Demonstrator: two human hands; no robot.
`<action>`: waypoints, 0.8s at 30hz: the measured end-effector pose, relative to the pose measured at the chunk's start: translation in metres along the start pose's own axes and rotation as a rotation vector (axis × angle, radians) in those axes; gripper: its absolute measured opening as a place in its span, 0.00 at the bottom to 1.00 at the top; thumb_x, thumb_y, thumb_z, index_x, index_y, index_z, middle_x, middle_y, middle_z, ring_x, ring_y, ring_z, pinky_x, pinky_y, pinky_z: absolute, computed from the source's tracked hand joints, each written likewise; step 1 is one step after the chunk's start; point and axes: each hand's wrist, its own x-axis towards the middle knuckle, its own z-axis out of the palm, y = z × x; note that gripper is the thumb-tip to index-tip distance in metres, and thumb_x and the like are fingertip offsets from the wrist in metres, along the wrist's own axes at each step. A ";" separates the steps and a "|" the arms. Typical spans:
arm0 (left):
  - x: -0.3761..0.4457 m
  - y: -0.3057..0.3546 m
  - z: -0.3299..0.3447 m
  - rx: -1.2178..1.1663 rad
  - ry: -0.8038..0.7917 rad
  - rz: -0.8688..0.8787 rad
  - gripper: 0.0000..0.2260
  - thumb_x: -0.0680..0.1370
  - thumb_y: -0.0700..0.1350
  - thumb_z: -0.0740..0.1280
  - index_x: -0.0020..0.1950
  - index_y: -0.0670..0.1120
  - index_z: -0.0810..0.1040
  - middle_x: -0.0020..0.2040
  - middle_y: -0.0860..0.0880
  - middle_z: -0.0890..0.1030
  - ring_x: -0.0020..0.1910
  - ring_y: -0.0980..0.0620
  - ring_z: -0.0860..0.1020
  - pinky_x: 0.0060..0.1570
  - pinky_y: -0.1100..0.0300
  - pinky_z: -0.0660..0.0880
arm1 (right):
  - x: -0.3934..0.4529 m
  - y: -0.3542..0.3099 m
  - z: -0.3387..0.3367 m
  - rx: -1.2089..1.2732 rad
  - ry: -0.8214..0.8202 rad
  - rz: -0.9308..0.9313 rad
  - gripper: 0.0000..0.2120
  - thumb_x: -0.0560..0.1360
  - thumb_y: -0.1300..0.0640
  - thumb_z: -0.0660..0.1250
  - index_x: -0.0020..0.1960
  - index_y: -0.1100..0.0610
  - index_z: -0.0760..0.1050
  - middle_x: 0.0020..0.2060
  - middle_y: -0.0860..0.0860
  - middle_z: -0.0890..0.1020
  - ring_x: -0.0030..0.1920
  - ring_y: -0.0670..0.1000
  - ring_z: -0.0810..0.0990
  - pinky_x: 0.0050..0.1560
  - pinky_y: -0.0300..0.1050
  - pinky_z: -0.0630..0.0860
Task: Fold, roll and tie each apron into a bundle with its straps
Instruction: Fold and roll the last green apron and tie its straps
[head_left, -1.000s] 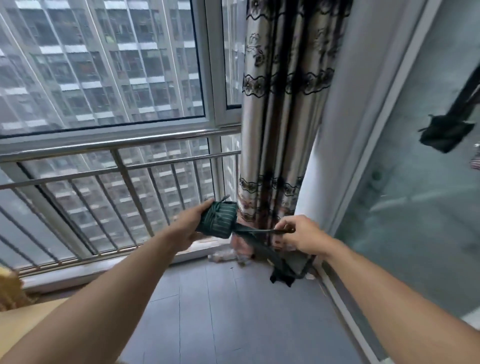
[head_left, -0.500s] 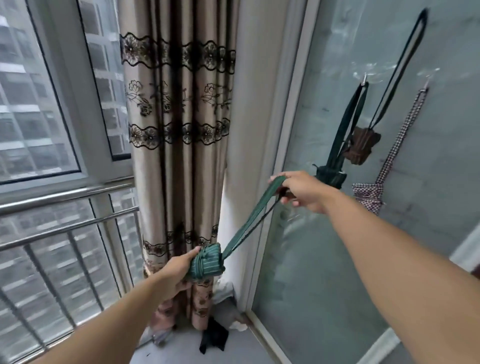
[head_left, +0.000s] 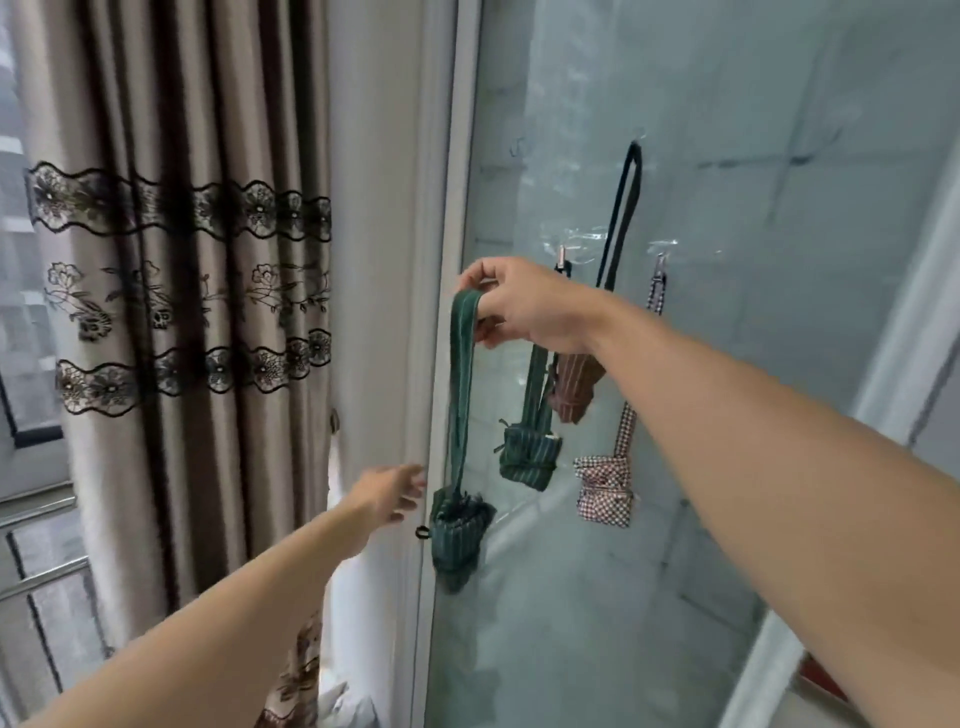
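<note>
Curtain: beige folds with dark lace flower bands, hanging at the far left beside a window railing.
Left hand: raised in front of the white door frame, fingers straight and spread, holding nothing, just left of the hanging bundle and not touching it; its outline is blurred.
Green bundle: rolled, dark green striped apron tied round with its own strap, dangling in the air in front of the glass panel, slightly blurred.
Green strap: loop running up from that bundle to the right hand.
Right hand: held high near the glass, thumb and fingers pinching the top of the green strap so the bundle hangs below it.
Second green bundle: striped, hanging by its strap from a hook on the glass, behind the right hand.
Brown bundle: striped, hanging just right of the second green one, on a long dark loop.
Checked bundle: red and white, hanging furthest right by a checked strap from another hook.
</note>
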 end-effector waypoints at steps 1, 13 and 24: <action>0.001 0.030 0.008 -0.054 0.016 0.107 0.13 0.83 0.53 0.65 0.51 0.43 0.81 0.53 0.42 0.84 0.51 0.46 0.81 0.56 0.53 0.77 | -0.001 -0.006 -0.013 -0.062 0.056 -0.020 0.08 0.79 0.70 0.62 0.54 0.59 0.74 0.42 0.56 0.82 0.35 0.51 0.81 0.35 0.45 0.75; -0.030 0.300 0.107 -0.352 -0.181 0.655 0.10 0.82 0.51 0.67 0.48 0.46 0.81 0.39 0.49 0.81 0.40 0.51 0.80 0.48 0.55 0.77 | 0.021 -0.042 -0.175 -0.608 0.632 -0.069 0.10 0.71 0.65 0.70 0.38 0.52 0.74 0.39 0.53 0.82 0.35 0.53 0.85 0.31 0.44 0.78; -0.025 0.385 0.115 -0.390 -0.281 0.664 0.09 0.82 0.49 0.68 0.46 0.45 0.78 0.33 0.52 0.75 0.29 0.54 0.74 0.30 0.62 0.74 | -0.010 -0.063 -0.252 -0.685 0.500 -0.342 0.05 0.71 0.60 0.80 0.46 0.55 0.87 0.39 0.53 0.87 0.36 0.49 0.87 0.37 0.39 0.83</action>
